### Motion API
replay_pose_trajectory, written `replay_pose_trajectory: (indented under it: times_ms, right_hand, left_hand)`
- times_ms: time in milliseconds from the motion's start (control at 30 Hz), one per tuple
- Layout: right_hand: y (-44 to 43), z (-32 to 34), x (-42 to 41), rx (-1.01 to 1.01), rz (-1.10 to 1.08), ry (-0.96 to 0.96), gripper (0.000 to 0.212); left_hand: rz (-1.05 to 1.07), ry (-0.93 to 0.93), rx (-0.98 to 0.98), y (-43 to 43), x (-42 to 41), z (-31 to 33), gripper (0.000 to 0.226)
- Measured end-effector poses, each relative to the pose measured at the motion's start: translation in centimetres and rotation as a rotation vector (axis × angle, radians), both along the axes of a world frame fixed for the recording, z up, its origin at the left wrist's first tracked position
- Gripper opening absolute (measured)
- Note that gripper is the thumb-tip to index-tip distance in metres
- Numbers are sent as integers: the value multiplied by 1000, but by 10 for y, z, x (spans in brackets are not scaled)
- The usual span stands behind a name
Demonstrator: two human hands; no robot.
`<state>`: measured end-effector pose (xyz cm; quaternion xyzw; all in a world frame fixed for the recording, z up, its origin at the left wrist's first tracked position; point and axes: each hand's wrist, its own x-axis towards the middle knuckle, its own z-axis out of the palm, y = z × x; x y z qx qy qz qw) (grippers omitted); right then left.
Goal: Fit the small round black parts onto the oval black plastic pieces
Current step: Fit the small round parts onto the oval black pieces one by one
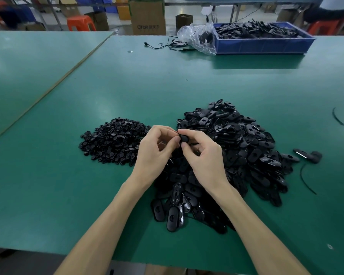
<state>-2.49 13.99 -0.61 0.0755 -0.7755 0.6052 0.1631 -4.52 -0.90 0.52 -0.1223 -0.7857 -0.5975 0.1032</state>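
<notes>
Left hand (157,149), right hand (204,157): fingertips of both pinch one oval black piece (184,138) over oval-piece pile (246,147); round-part pile (113,139) at left.

You are at a factory assembly bench: the long green-matted worktable (127,86) bears a heap of round parts (113,139) and a heap of oval pieces (246,145). Far right stands a blue bin (264,44), with cartons (147,16) and orange stools (80,22) beyond.
</notes>
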Motion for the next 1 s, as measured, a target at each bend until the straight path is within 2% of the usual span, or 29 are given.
replay_pose_trajectory:
  times_ms: [167,367,733,1000]
  right_hand:
    - [-1,0,0,20,-21,12,36]
    - [-2,3,2,-38,-18,6,37]
    - [0,8,6,-69,-18,0,27]
    - [1,12,7,-87,15,35,32]
  left_hand:
    - [-58,-126,166,-1,-3,1,4]
    - [-95,-168,287,-5,-3,1,13]
    - [-167,-206,323,-10,-4,0,23]
    - [-268,-417,530,-15,-6,3,18]
